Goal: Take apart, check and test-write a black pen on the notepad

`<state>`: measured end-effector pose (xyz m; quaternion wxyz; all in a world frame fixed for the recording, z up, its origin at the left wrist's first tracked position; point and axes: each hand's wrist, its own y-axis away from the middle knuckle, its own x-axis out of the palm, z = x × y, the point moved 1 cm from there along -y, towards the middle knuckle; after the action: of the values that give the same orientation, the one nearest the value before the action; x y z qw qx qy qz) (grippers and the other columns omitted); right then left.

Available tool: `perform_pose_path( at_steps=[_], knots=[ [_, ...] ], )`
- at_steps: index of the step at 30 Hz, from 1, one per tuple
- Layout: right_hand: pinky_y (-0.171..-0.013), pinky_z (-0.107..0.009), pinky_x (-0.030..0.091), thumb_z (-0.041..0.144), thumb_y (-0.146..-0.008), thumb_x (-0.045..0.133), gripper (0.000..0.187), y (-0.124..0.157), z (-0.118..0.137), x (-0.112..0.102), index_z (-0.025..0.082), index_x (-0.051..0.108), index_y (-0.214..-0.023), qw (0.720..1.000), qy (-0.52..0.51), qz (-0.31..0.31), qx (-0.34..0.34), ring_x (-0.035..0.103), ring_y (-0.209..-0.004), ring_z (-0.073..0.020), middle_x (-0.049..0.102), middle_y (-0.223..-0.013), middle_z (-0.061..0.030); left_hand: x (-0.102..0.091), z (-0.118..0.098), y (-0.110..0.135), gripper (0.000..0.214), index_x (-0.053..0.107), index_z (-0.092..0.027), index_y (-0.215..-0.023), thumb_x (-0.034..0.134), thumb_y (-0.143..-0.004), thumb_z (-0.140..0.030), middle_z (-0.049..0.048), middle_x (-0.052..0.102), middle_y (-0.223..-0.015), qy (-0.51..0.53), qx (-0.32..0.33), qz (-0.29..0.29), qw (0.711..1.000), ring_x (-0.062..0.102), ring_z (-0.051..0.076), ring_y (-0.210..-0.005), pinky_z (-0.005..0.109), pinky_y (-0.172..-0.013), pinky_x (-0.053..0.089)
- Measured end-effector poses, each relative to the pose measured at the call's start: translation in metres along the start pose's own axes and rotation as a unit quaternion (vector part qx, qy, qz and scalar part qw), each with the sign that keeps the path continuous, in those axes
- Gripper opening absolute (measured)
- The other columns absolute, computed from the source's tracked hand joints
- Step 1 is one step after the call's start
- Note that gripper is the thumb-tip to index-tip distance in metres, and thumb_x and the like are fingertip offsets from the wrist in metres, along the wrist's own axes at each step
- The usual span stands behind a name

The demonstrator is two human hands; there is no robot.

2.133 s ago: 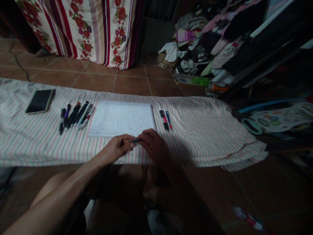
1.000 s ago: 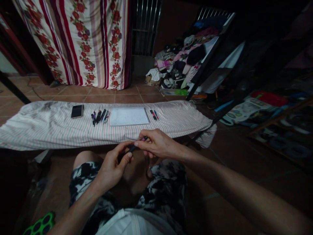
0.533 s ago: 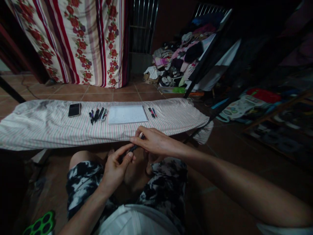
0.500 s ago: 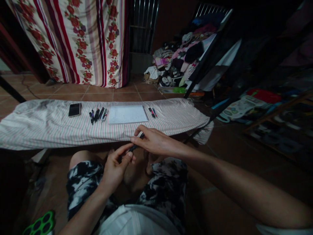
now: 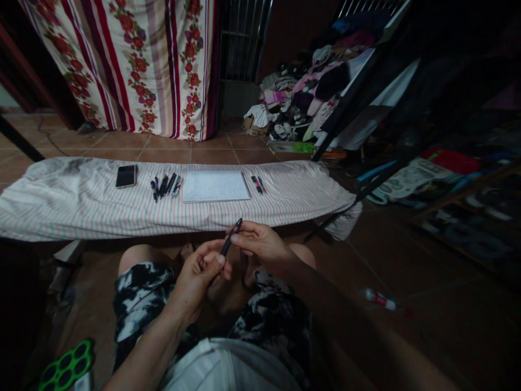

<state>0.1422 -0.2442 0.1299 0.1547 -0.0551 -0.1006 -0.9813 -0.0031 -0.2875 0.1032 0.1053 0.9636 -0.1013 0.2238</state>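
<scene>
Between my hands, over my lap, is a dark pen [image 5: 231, 239], tilted with its tip pointing up and away. My left hand [image 5: 203, 269] pinches its lower end between thumb and fingers. My right hand [image 5: 258, 241] is closed on the upper part, thumb along the barrel. Beyond them, a spiral notebook [image 5: 215, 186] lies open on a striped cloth [image 5: 97, 217]. Several pens [image 5: 166, 185] lie in a group left of the notebook. A few more pens [image 5: 258, 184] rest to its right, and a phone [image 5: 126, 176] lies at the far left.
A plastic bottle [image 5: 380, 299] lies on the tiled floor at right. At lower left is a green-framed object with round holes [image 5: 67, 365]. Behind the cloth-covered surface hang a flowered curtain [image 5: 163, 70] and, to its right, a heap of clothes [image 5: 305, 98]. Dark metal bars [image 5: 345, 92] slant at right.
My right hand has shifted from over the pen's top to its right side, uncovering the upper end. The pen now stands steeper. The bottle on the floor has come into view.
</scene>
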Motion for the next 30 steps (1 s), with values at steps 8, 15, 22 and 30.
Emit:
perform_pose_path(
  at_steps=[8,15,22,30],
  knots=[
    [-0.042,-0.019,0.027,0.041,-0.065,0.069,0.032,0.004,-0.020,0.012,0.018,0.048,-0.075,0.993,0.051,-0.099,-0.046,0.039,-0.045,-0.0047,0.048,-0.054,0.0078,-0.002,0.011,0.000,0.033,0.055,-0.017,-0.101,0.067,-0.073,-0.030,-0.0016,0.062,-0.062,-0.077,0.043,-0.046,0.995,0.054,0.010,-0.058,0.019,-0.049,0.032],
    [-0.044,-0.017,0.031,0.038,-0.062,0.073,0.035,0.005,-0.018,0.012,0.017,0.051,-0.079,0.998,-0.020,-0.050,-0.022,0.047,-0.054,-0.0061,0.053,-0.064,0.0039,-0.004,0.012,-0.001,0.028,0.056,-0.013,-0.100,0.062,-0.078,-0.028,0.0003,0.061,-0.060,-0.010,0.016,-0.020,1.000,0.044,0.006,-0.049,0.018,-0.046,0.027],
    [-0.041,-0.017,0.023,0.037,-0.072,0.066,0.038,0.007,-0.017,0.006,0.017,0.060,-0.104,0.998,-0.058,-0.009,-0.008,0.041,-0.052,-0.0034,0.063,-0.092,-0.0048,-0.004,0.004,-0.001,0.031,0.059,-0.010,-0.099,0.065,-0.074,-0.028,0.0016,0.060,-0.059,0.033,-0.053,0.013,0.998,0.039,0.004,-0.044,0.017,-0.043,0.022],
    [-0.043,-0.018,0.031,0.036,-0.061,0.073,0.029,0.004,-0.025,0.011,0.016,0.059,-0.078,0.995,-0.050,-0.078,-0.028,0.045,-0.050,-0.0063,0.058,-0.066,0.0010,0.001,0.009,0.002,0.034,0.056,-0.014,-0.100,0.067,-0.073,-0.031,-0.0005,0.060,-0.056,0.028,-0.034,-0.006,0.999,0.036,0.004,-0.041,0.017,-0.042,0.019]
  ],
)
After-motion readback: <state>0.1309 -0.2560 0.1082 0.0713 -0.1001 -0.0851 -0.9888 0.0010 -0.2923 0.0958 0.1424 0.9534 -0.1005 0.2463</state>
